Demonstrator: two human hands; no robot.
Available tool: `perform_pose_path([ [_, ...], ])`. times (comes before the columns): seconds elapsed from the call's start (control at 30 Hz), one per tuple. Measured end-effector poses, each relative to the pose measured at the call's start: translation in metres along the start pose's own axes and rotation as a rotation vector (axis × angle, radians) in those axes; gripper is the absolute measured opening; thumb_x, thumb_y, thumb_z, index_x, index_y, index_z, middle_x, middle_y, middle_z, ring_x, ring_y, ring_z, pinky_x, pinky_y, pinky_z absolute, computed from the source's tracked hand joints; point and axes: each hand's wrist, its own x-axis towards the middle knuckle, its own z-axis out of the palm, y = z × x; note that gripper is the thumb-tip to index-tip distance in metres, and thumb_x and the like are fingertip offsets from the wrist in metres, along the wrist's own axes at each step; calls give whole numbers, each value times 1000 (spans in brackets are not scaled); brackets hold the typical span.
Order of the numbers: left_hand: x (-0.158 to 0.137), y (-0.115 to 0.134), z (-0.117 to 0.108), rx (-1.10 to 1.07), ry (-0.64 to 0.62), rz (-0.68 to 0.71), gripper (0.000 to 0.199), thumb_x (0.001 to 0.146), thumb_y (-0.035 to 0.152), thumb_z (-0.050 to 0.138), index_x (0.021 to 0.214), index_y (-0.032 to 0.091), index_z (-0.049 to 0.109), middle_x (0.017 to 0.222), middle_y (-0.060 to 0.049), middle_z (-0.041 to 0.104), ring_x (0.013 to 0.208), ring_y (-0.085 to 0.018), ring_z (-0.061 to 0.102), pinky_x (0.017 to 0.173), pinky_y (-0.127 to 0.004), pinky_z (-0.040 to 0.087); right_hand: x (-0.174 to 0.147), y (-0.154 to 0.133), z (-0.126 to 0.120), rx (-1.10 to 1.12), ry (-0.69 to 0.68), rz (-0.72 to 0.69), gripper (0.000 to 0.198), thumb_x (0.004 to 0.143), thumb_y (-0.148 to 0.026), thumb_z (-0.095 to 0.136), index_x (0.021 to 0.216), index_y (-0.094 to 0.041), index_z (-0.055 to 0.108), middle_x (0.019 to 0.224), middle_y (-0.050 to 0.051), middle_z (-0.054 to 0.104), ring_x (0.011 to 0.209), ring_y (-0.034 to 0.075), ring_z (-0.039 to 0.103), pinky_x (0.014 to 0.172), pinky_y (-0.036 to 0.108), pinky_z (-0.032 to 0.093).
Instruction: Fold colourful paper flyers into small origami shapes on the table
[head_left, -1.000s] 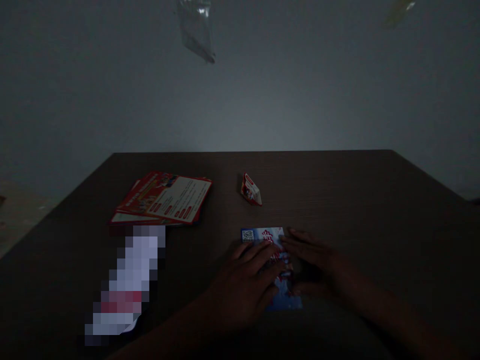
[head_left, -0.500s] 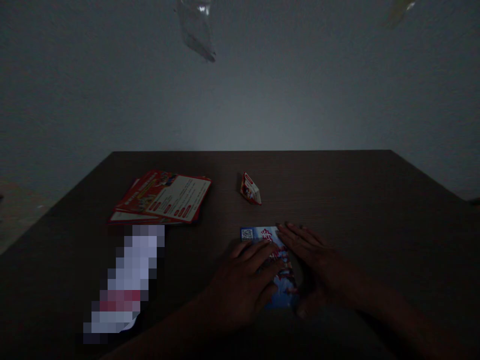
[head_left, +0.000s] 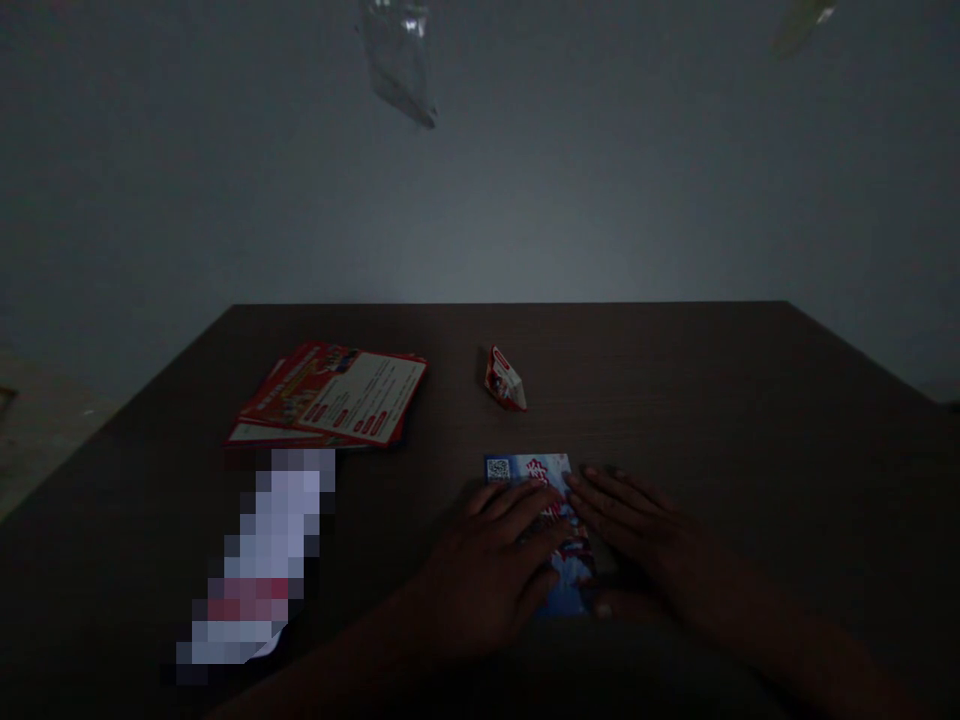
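A blue printed leaflet (head_left: 566, 585) with a QR code in its top left corner lies flat on the table in front of me. It looks folded into a narrow strip. Across its middle rests my left hand (head_left: 506, 555), palm down, the fingers stretched out and hiding part of the print. My right hand (head_left: 637, 535) lies flat along the leaflet's right edge, fingers extended, the fingertips at the edge and the thumb near its lower right corner.
Behind the leaflet stands a small folded red-and-white paper piece (head_left: 505, 380). At the left is a stack of red and white flyers (head_left: 330, 395), with a blurred-out pale object (head_left: 259, 560) nearer me. Clear plastic (head_left: 401, 65) hangs on the wall behind the table (head_left: 660, 370).
My right hand has slid slightly down along the leaflet's right edge. My left hand stays on the leaflet. The whole view has shifted a little.
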Motion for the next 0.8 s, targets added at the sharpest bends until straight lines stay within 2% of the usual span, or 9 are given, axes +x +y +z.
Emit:
perform_pose_path([
  [0.27, 0, 0, 1, -15, 21, 0, 40, 93, 32, 45, 133, 27, 42, 142, -4, 42, 133, -23, 32, 108, -45, 26, -8, -8, 0, -58, 105, -111, 57, 87, -41, 56, 139, -26, 38, 141, 5, 45, 131, 26, 39, 106, 47, 37],
  [0.4, 0, 0, 0, -7, 18, -8, 41, 93, 33, 45, 133, 27, 42, 142, -4, 42, 132, -23, 33, 107, -45, 28, -9, -6, 2, 13, 97, -178, 48, 86, -38, 59, 132, -30, 48, 135, 2, 53, 128, 26, 43, 107, 48, 36],
  [0.57, 0, -1, 0, 9, 7, 7, 38, 94, 33, 43, 131, 25, 43, 142, -4, 41, 133, -22, 31, 109, -44, 26, -9, 2, 9, 129, 208, -266, 42, 83, -30, 64, 124, -31, 56, 127, 0, 60, 127, 23, 45, 105, 48, 37],
  [0.7, 0, -1, 0, 7, 15, 16, 39, 94, 33, 42, 132, 25, 43, 142, -4, 41, 133, -23, 31, 108, -45, 26, -4, 4, 11, 174, 258, -250, 43, 83, -28, 64, 124, -29, 56, 127, 1, 61, 128, 23, 44, 105, 46, 38],
  [0.8, 0, -1, 0, 0, 13, 20, 40, 94, 32, 43, 133, 26, 42, 142, -4, 41, 134, -24, 31, 108, -46, 26, 0, 4, 11, 173, 274, -174, 48, 84, -29, 63, 130, -30, 51, 127, 1, 61, 128, 23, 43, 104, 45, 40],
])
